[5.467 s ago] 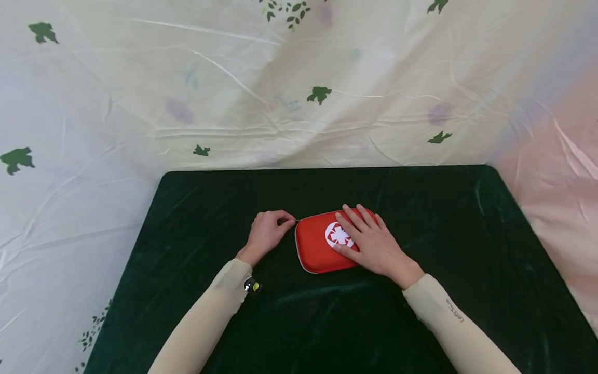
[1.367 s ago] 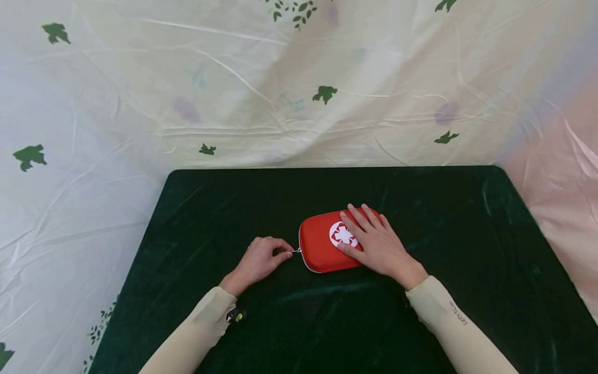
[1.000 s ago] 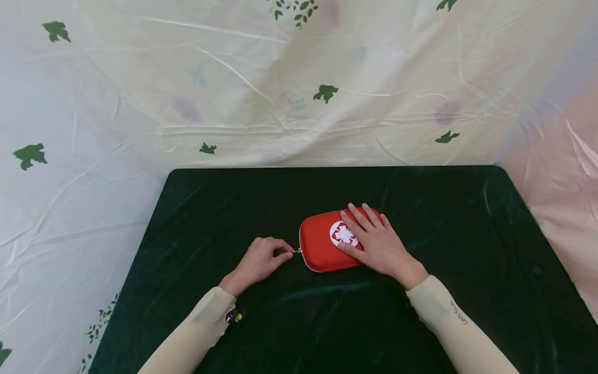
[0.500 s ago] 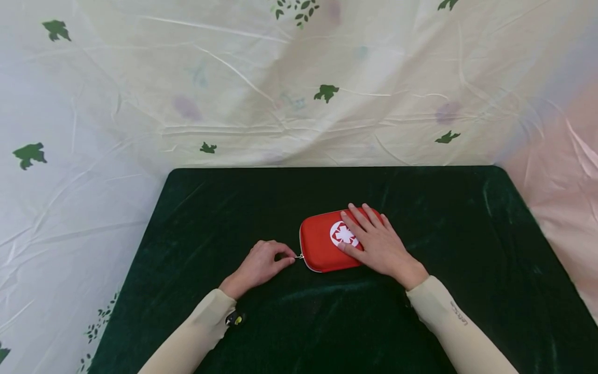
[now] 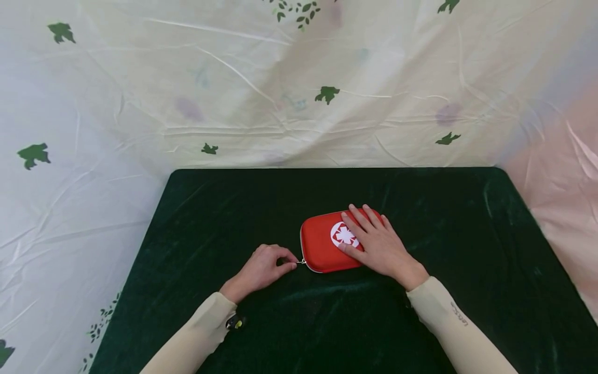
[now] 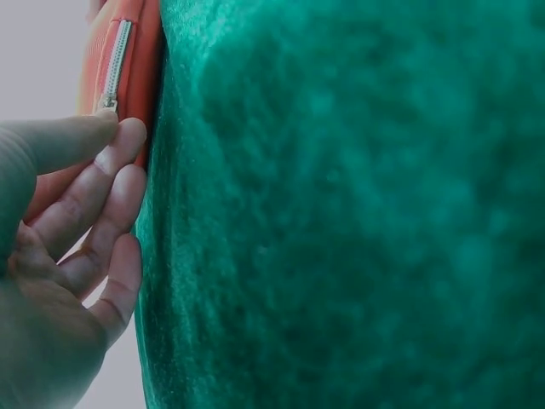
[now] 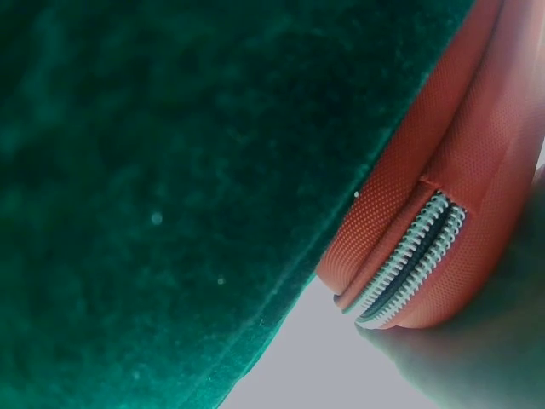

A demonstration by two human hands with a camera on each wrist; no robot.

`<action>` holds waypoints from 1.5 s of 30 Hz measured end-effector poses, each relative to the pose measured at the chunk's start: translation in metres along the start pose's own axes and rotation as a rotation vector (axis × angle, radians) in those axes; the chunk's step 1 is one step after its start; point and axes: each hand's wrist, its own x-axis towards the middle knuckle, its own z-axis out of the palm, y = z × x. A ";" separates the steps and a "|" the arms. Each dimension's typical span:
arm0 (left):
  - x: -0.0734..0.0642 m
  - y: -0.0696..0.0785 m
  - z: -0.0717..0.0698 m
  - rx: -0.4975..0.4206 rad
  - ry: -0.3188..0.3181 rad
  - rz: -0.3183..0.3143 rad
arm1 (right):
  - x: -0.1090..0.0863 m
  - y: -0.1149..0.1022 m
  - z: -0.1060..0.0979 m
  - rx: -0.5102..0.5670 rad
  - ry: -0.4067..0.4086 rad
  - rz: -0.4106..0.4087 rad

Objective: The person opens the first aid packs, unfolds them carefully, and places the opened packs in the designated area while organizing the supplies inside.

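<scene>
A red first-aid case [image 5: 317, 241] with a white round emblem lies on the dark green table. At its near left corner my left hand [image 5: 261, 267] pinches the small metal zipper pull [image 5: 301, 262] between thumb and index finger. In the left wrist view the slider [image 6: 109, 104] sits right at the fingertips, and the zipper teeth [image 6: 119, 60] beyond it look joined. My right hand [image 5: 384, 246] rests flat with fingers spread over the case's right part, partly covering the emblem. The right wrist view shows parted zipper teeth [image 7: 411, 256] at one end of the case.
The velvety green tabletop [image 5: 233, 202] spreads around the case on all sides. Behind it hangs a pale curtain [image 5: 261, 72] with green bird prints, which continues along both sides.
My left hand has drawn the zipper pull from the far left corner along the case's left end to the near left corner. The right hand stays on the case, which has barely moved.
</scene>
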 end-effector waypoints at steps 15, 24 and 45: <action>-0.002 -0.003 0.007 -0.067 -0.022 0.039 | 0.000 0.001 -0.001 -0.019 -0.008 0.002; -0.003 0.003 0.008 -0.098 -0.063 0.063 | 0.000 0.001 -0.001 -0.018 -0.010 0.000; 0.000 0.014 0.029 -0.083 -0.094 0.107 | -0.001 0.002 -0.001 -0.022 -0.004 -0.008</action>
